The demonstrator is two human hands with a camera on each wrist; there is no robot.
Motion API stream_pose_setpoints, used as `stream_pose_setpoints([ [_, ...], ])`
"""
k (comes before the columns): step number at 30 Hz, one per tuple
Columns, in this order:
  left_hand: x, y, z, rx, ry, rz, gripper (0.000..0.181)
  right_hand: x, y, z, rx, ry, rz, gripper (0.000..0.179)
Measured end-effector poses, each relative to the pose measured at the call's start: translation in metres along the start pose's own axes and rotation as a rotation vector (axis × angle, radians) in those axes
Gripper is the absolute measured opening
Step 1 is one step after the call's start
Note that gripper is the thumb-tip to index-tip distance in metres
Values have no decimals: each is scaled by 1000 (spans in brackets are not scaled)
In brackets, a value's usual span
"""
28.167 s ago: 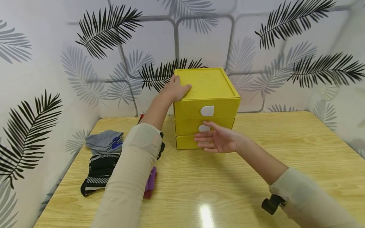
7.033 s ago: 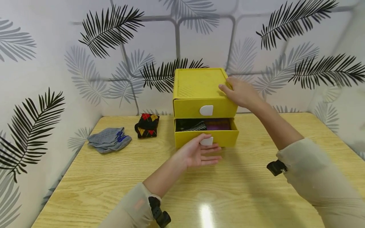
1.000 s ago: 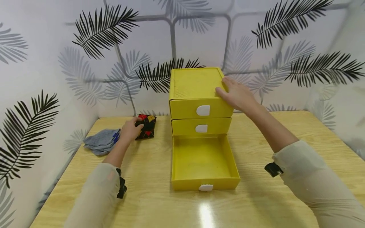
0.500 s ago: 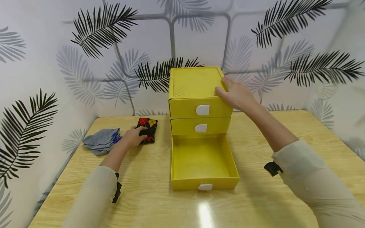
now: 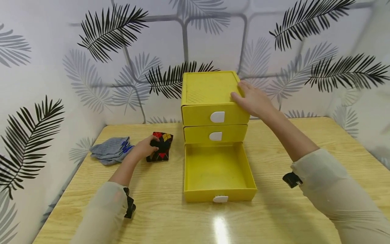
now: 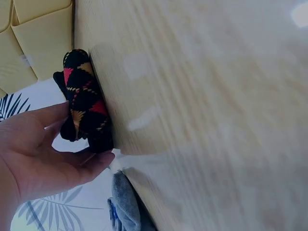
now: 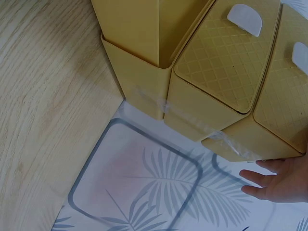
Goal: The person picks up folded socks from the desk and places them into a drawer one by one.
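My left hand [image 5: 143, 148] grips a folded pair of black argyle socks [image 5: 163, 146] with red and yellow diamonds, left of the yellow drawer unit [image 5: 210, 87]. In the left wrist view, thumb and fingers pinch the end of the sock bundle [image 6: 84, 96], close over the table. My right hand [image 5: 254, 101] rests on the unit's upper right edge, thumb on top; the right wrist view shows its fingers [image 7: 260, 179] extended along the side. The bottom drawer [image 5: 201, 196] is pulled out towards me; the two upper drawers are closed.
Grey socks [image 5: 111, 150] with blue marks lie at the table's left side, close behind my left wrist. White tabs [image 5: 217, 117] stick out from the drawer fronts. A leaf-patterned wall [image 5: 210, 44] stands behind the wooden table [image 5: 158, 217].
Over the last second my left hand has drawn the argyle socks right and towards me. Earlier, the middle drawer stood open with socks inside; now it is closed and the bottom one is out.
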State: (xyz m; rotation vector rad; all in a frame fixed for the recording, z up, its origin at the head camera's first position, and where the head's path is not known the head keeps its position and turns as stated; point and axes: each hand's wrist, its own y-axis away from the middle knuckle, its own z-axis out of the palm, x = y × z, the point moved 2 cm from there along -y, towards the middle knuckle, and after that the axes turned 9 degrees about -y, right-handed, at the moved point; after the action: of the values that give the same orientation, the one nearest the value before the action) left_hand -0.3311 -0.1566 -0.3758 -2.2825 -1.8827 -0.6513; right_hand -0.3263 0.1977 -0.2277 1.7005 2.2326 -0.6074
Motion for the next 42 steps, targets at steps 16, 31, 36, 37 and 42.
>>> stream_pose_setpoints([
  [16,-11,5,6,-29,570,-114,44,2,0,2,1,-6,-2,72],
  [31,3,40,-16,-83,613,-38,47,0,0,3,2,-20,6,73],
  [36,8,54,-22,-96,566,6,49,-1,0,2,0,-23,10,73],
  [37,9,57,-23,-98,561,14,49,-1,0,2,0,-24,11,73],
  [42,19,73,-26,-108,548,64,50,-2,1,1,4,-27,13,73],
])
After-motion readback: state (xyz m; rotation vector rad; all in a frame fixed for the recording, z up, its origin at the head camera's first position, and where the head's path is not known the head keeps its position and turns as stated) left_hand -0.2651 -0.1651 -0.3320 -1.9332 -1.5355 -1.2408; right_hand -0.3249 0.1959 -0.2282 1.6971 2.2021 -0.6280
